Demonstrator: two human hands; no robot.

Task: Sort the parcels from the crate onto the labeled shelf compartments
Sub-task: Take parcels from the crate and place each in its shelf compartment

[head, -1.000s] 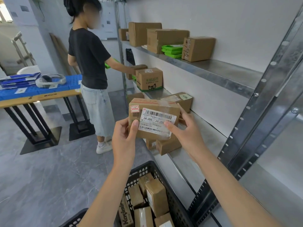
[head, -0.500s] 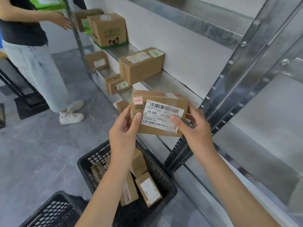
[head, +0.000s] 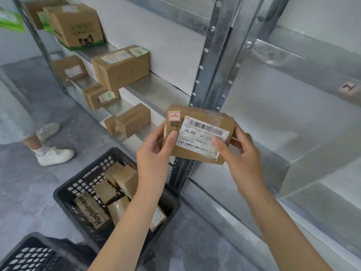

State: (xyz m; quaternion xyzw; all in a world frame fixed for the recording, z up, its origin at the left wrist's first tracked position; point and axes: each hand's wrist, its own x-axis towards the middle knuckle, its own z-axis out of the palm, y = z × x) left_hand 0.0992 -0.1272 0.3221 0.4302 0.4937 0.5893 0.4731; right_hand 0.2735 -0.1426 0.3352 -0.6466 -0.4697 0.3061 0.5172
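Steel shelving (head: 220, 65): the view has swung from the stocked left bay toward the bare right bay. Black crate (head: 64, 192), below, holds unsorted boxes. Parcel (head: 195, 153), before the upright, remains pinched endwise between left hand (head: 154, 153) and right hand (head: 242, 153). Label (head: 203, 130) reads J4-J06; the compartment search is probably underway.

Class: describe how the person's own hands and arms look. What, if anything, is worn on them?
The left hand and right hand are bare: no gloves, no rings on the visible fingers. The left forearm and right forearm are uncovered to the frame's edge, with no sleeve, watch or bracelet in view.
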